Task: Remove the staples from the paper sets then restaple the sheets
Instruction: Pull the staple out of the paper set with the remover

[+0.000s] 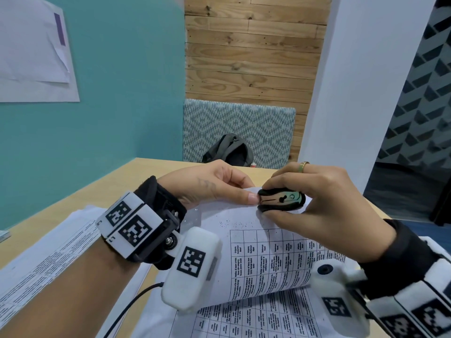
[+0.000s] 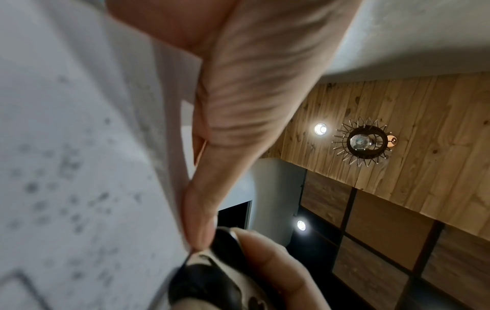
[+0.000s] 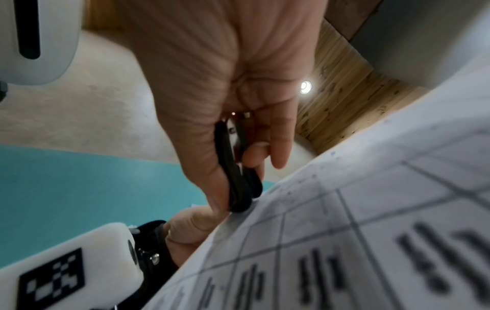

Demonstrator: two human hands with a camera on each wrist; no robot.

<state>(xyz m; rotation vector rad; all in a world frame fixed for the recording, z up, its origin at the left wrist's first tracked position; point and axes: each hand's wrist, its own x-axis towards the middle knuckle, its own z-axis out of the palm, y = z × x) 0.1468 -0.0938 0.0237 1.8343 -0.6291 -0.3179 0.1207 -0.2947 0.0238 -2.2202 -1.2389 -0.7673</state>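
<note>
Above the table (image 1: 146,172) I see my left hand (image 1: 207,184) pinching the top corner of the lifted paper set (image 1: 256,259). My right hand (image 1: 317,198) squeezes the black staple remover (image 1: 281,200) at that corner, fingers curled round it.

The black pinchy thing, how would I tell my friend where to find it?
Start at the wooden desk, then find the printed sheets curling up off it in the middle. At their far corner, the right hand squeezes the staple remover, next to the left hand. It is the only small black thing there, with a shiny metal middle.
</note>
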